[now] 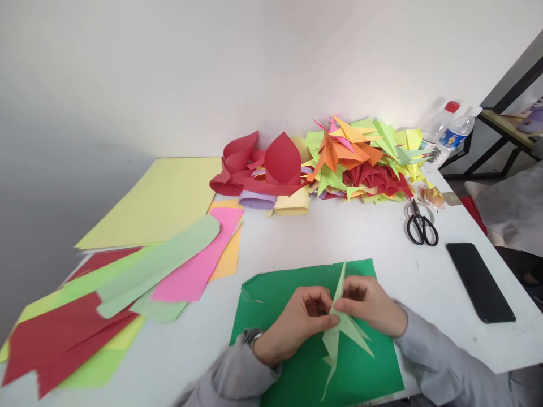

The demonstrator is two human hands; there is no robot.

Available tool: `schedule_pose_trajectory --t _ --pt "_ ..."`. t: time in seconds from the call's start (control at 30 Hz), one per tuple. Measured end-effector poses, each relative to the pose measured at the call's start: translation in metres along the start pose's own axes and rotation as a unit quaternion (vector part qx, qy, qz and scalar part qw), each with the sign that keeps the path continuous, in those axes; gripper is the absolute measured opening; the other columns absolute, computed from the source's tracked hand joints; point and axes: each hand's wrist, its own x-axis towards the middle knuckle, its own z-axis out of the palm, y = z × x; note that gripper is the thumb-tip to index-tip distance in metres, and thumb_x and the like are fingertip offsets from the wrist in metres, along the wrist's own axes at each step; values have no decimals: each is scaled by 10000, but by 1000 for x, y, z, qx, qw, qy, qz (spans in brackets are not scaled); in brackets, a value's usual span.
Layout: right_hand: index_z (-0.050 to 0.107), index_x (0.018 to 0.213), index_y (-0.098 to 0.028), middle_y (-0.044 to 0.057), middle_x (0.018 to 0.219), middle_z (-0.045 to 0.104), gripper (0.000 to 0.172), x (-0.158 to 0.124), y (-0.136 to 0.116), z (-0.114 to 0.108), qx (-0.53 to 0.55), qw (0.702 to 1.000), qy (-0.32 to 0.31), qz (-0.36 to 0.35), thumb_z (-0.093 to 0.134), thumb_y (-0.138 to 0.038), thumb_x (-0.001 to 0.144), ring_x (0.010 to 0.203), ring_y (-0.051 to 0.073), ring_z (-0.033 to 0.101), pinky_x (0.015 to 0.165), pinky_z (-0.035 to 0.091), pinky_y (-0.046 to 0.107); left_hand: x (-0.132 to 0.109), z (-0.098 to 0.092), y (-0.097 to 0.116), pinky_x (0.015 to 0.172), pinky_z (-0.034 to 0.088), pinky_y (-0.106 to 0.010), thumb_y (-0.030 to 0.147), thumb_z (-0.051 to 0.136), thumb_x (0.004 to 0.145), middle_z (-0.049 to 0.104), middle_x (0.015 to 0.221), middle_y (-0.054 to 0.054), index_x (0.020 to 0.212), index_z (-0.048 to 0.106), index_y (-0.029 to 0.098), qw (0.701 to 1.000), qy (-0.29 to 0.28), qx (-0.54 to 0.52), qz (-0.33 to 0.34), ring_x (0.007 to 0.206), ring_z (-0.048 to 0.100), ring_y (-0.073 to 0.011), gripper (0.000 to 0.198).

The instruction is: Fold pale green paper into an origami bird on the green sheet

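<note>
A pale green folded paper crane is held over a green sheet at the front of the table. My left hand pinches it from the left, thumb on its middle. From the right, my right hand grips the upper part between thumb and curled fingers. One narrow point of the paper rises between the hands, and thin pointed parts hang below and to the right. The creases under my fingertips are hidden.
Strips of coloured paper and a pale yellow sheet stack lie left. Folded paper pieces are heaped at the back, beside curled red paper. Scissors, a black phone and plastic bottles are right.
</note>
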Motion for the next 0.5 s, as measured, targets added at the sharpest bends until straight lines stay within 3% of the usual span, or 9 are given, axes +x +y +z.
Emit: schedule_pose_trajectory --t 0.17,0.33,0.5 --pt "551 601 -172 -49 538 509 428 0 5 6 58 998 20 3 750 -536 703 520 89 439 498 380 232 -2 4 -3 548 307 -231 368 801 635 460 592 45 630 596 154 999 -6 47 23 581 390 -100 296" --pt "565 633 -159 -48 576 511 406 0 0 5 95 995 21 0 763 -505 704 541 79 430 517 345 227 -4 4 0 558 310 -261 482 664 776 505 601 1 643 688 144 993 -9 117 19 587 397 -124 364" --pt "570 644 -165 -43 544 527 460 2 -1 4 95 995 12 15 694 -599 729 509 85 457 505 362 230 -4 4 -2 568 300 -270 448 687 751 472 590 4 574 622 155 990 12 130 44 592 372 -129 348"
